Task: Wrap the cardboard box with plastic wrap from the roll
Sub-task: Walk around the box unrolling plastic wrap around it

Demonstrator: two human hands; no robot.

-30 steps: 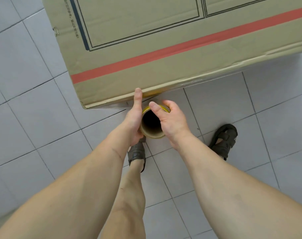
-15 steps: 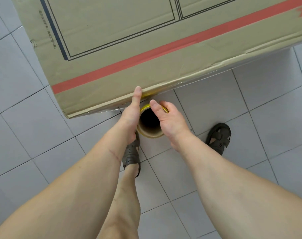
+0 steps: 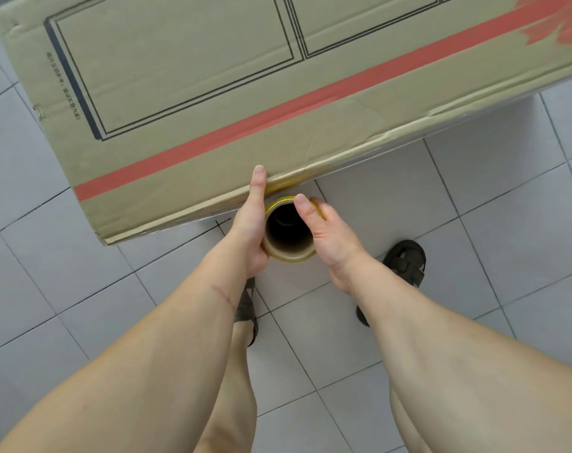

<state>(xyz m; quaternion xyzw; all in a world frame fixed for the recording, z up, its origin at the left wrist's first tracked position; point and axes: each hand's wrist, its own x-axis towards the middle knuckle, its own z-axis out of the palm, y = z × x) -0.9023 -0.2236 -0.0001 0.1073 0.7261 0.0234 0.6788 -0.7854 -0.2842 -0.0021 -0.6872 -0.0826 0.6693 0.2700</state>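
A large cardboard box [image 3: 212, 103] with a red stripe and black printed frames fills the top of the head view. Just below its near edge stands the plastic wrap roll [image 3: 289, 253], seen end-on as a brown tube with a yellowish rim and a dark hollow. My left hand [image 3: 250, 223] holds the roll's left side, its thumb stretched up onto the box's edge. My right hand [image 3: 330, 233] grips the right side, thumb hooked over the tube's rim. A sheen of clear wrap lines the box's lower edge to the right of the roll.
Pale grey floor tiles [image 3: 474, 207] surround the box. My left foot [image 3: 247, 308] in a dark sandal is under the roll; my right sandal [image 3: 405, 259] stands to the right. My legs fill the lower frame.
My hands and the roll have slid left along the box's near edge, toward its left corner. My view has shifted so the box's right end now shows. My grip is unchanged.
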